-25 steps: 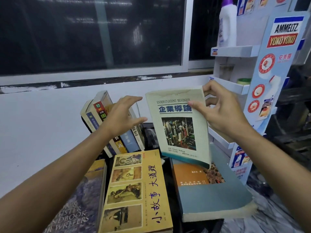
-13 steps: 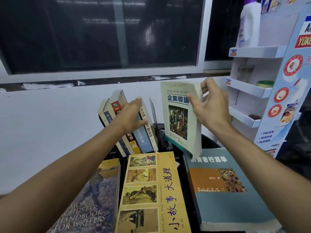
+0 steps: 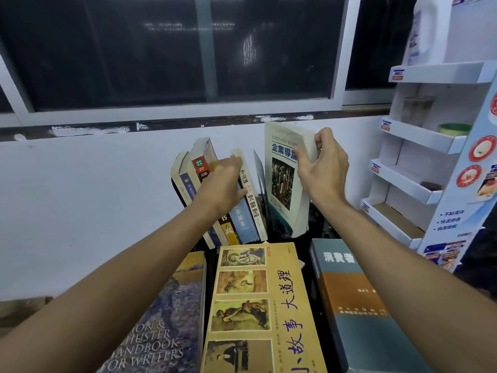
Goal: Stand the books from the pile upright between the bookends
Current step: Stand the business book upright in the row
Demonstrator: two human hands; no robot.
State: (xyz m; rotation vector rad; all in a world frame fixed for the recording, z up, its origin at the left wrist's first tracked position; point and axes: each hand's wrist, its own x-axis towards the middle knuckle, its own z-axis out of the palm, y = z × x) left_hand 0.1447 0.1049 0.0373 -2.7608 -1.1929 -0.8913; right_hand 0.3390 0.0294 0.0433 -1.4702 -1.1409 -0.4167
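1. Grip, right hand (image 3: pixel 322 168): my thumb lies on the front cover of the pale book (image 3: pixel 282 184) and my other fingers curl behind its upper page edge. This hand clasps the book firmly.
2. Left hand (image 3: pixel 223 184): my arm reaches forward and my fingers are straight, laid flat against the spines of the leaning row (image 3: pixel 248 211). This hand presses and holds nothing.
3. Pale book: it is held nearly upright with its cover turned toward the left. The cover shows a blue Chinese title and a city photograph. Its lower edge is close to the dark surface; I cannot tell whether it touches.
4. Leaning row: several books tilt to the left, spines toward me. A thin dark bookend (image 3: pixel 259 173) stands just right of the row, between it and the pale book.
5. Pile: three books lie flat in front of me: a yellow book (image 3: pixel 255 305), a grey-blue book (image 3: pixel 363 305) and a dark handbook (image 3: pixel 166 319).
6. Surroundings: a white wall (image 3: pixel 80 197) is behind and a dark window (image 3: pixel 161 49) above. A white display rack (image 3: pixel 419 135) stands near my right hand.
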